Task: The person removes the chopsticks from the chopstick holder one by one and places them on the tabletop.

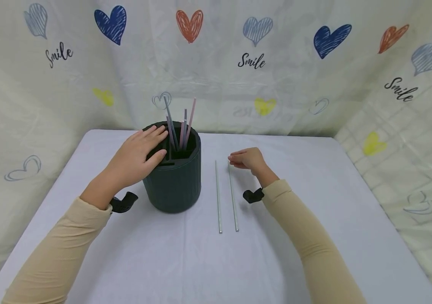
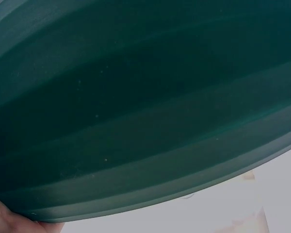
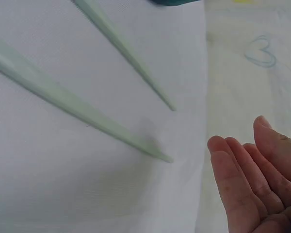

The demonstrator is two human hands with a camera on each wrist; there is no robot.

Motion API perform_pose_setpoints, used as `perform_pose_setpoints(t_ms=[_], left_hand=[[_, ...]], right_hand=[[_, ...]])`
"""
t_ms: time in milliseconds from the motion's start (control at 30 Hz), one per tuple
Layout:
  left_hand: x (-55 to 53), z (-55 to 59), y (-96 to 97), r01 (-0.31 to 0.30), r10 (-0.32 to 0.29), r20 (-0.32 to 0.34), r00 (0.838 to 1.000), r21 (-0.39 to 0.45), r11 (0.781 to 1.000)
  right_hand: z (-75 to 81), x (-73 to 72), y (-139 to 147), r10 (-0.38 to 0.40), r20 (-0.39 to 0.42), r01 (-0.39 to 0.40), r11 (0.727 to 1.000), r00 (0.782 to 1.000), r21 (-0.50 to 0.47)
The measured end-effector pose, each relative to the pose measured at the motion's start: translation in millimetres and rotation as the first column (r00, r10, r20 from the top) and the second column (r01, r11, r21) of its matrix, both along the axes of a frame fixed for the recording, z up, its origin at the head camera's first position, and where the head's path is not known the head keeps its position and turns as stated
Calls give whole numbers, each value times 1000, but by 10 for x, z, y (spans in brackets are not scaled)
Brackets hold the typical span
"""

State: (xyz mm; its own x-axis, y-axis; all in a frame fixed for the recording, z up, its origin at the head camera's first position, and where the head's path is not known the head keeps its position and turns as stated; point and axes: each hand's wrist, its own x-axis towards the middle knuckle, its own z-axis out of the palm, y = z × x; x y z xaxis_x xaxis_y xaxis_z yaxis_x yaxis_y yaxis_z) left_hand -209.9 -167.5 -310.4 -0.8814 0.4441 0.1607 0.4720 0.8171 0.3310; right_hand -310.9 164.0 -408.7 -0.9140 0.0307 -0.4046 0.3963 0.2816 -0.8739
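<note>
A dark green ribbed holder with inner dividers stands upright on the table; its curved side fills most of the left wrist view. My left hand rests over its left rim with fingers extended. Inside the holder lean several thin pink and grey-blue sticks. To the holder's right, two pale green sticks lie almost parallel, the left one and the right one. My right hand hovers by the far tip of the right stick. Seen from the right wrist, its thumb is apart from its fingers, holding nothing.
A white cloth covers the table. Behind it hangs a pale curtain printed with hearts and the word Smile, continuing around both sides. A dark wrist strap mount shows at my right wrist, another at my left.
</note>
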Motion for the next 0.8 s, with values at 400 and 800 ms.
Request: perform_pose_setpoints(t_ms=[400, 800], left_hand=[[-34, -32, 6, -8, 8, -13, 1000, 8, 1000], [-33, -54, 4, -15, 16, -17, 1000, 14, 1000]], right_hand=[[660, 30, -220, 64, -200, -111, 966, 978, -232], [1101, 200, -703, 120, -331, -230, 920, 936, -316]])
